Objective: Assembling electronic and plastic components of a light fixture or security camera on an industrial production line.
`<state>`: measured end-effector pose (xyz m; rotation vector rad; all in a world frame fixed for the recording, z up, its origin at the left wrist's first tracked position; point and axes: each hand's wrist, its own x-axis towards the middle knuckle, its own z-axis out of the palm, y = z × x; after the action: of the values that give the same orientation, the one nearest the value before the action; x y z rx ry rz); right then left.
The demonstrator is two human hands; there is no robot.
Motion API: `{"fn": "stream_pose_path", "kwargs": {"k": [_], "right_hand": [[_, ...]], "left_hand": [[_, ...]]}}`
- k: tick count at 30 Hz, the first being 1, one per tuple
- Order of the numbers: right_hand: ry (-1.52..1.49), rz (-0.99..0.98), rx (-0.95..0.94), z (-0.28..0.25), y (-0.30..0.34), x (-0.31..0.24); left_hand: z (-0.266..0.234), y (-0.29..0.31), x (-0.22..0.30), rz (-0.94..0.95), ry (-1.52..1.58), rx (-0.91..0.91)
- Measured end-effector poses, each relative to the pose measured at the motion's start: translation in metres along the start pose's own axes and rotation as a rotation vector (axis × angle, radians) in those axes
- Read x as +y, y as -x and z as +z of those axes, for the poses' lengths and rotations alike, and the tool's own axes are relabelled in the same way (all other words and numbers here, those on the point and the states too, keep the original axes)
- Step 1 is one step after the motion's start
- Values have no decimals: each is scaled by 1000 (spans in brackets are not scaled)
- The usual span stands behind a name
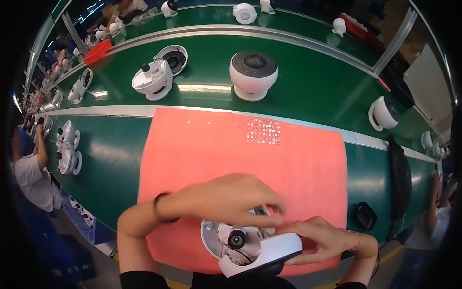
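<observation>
An opened white device housing (274, 250), which looks like part of a round camera, tilts over the near edge of a pink foam mat (202, 159). Inside it show a black lens-like cylinder (236, 238) and thin dark wires. My right hand (320, 238) is closed on the housing's right side, thumb on top and fingers partly underneath. Stretched across above it is my left hand (236, 197), its fingers bent down near my right thumb. Motion smears those fingertips, and whether they pinch anything is hidden. Rows of small shiny screw-like pieces (263, 131) lie at the mat's far side.
Beyond the mat, a green conveyor (202, 101) carries an assembled white-and-black device (254, 77) and an opened one (153, 79). More opened units (67, 149) stand on the left. At right lie a small black tray (365, 215) and a long black object (399, 178). People work at both sides.
</observation>
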<state>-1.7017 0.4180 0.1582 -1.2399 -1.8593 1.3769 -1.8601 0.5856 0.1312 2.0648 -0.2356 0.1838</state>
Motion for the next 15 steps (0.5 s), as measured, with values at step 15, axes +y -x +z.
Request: {"fn": "stream_pose_path", "kwargs": {"k": [15], "right_hand": [[-240,221,25,25,-49,-23]], "left_hand": [[119,142,26,-331,-227,857]]}}
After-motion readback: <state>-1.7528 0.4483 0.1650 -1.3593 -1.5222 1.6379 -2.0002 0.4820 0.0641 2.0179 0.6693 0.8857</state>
